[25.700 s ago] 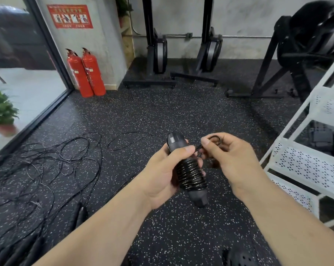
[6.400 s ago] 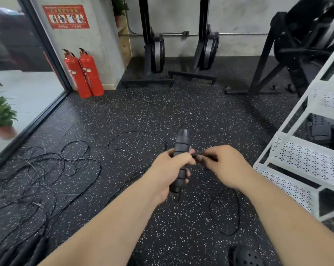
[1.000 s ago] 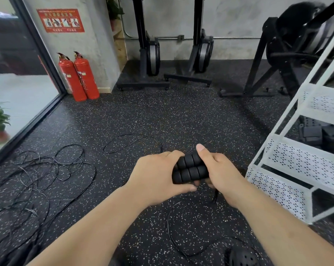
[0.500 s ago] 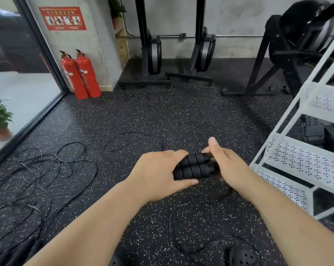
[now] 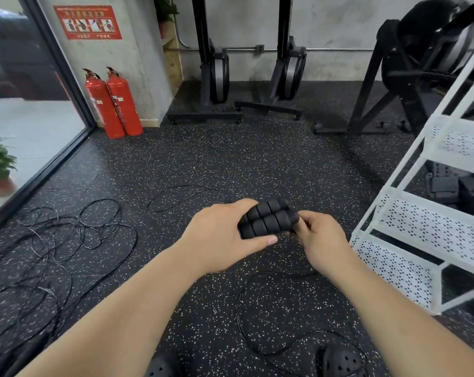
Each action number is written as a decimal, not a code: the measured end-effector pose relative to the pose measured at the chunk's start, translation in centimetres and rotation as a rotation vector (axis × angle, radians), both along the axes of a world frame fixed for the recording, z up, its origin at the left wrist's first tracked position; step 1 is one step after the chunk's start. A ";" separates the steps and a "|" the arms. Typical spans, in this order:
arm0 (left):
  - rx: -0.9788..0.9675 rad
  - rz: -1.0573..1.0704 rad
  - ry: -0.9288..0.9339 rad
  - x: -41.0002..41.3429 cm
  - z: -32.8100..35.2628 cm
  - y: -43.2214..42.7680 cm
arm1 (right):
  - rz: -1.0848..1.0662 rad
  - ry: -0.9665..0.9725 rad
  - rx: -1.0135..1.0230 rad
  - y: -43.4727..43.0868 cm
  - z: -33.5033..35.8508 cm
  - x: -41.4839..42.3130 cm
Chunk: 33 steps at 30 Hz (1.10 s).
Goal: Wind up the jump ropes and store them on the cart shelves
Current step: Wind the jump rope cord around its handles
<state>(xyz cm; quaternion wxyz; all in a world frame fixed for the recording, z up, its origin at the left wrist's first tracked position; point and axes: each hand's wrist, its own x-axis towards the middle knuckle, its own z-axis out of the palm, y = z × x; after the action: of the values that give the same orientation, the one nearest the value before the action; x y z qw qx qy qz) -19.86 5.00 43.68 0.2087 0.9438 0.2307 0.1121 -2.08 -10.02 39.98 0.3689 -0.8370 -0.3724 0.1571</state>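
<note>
Left hand [image 5: 225, 235]: grips two black rope handles [image 5: 267, 220] side by side.
Right hand [image 5: 319, 242]: fingers curled, pinching the handles' end.

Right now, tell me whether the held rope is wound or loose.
Loose: its cord lies looped on the floor, none wrapped round the handles.

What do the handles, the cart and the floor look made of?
Handles: probably matte black foam, going by the soft ribbed segments. Cart: white painted metal, with perforated shelves. Floor: likely dark rubber, matte and flecked with pale specks.
</note>
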 end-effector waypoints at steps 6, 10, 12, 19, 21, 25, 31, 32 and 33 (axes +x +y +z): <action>0.149 0.169 0.055 0.0 -0.4 0.9 | 0.132 -0.184 -0.052 0.3 0.4 -1.1; 0.221 0.293 0.135 -0.5 -1.2 2.2 | 0.276 -0.253 -0.194 0.0 0.8 -1.5; 0.222 0.336 0.173 -0.8 -1.5 2.9 | 0.318 -0.344 -0.275 -0.3 1.4 -2.0; 0.226 0.309 0.263 -0.7 -2.2 2.8 | 0.389 -0.822 -0.211 -0.5 3.6 -4.2; 0.255 0.221 0.297 -0.4 -2.3 2.2 | 0.363 -0.846 -0.115 -0.6 3.7 -4.0; 0.300 0.021 0.299 0.1 -2.4 0.5 | 0.345 -0.634 -0.028 -1.2 4.6 -1.6; 0.411 -0.234 0.216 0.4 -1.6 -1.5 | 0.358 -0.270 0.060 -2.1 4.9 0.9; 0.420 -0.260 0.188 0.4 -1.5 -1.7 | 0.353 -0.210 0.074 -2.2 5.0 1.0; 0.424 -0.281 0.145 0.4 -1.3 -1.9 | 0.348 -0.142 0.092 -2.3 5.1 1.0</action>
<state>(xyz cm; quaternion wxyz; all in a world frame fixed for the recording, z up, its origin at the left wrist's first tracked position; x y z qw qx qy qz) -19.41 3.12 42.43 0.0026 0.9947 0.0832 0.0602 -1.05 -12.36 45.11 0.3468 -0.7513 -0.5432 0.1420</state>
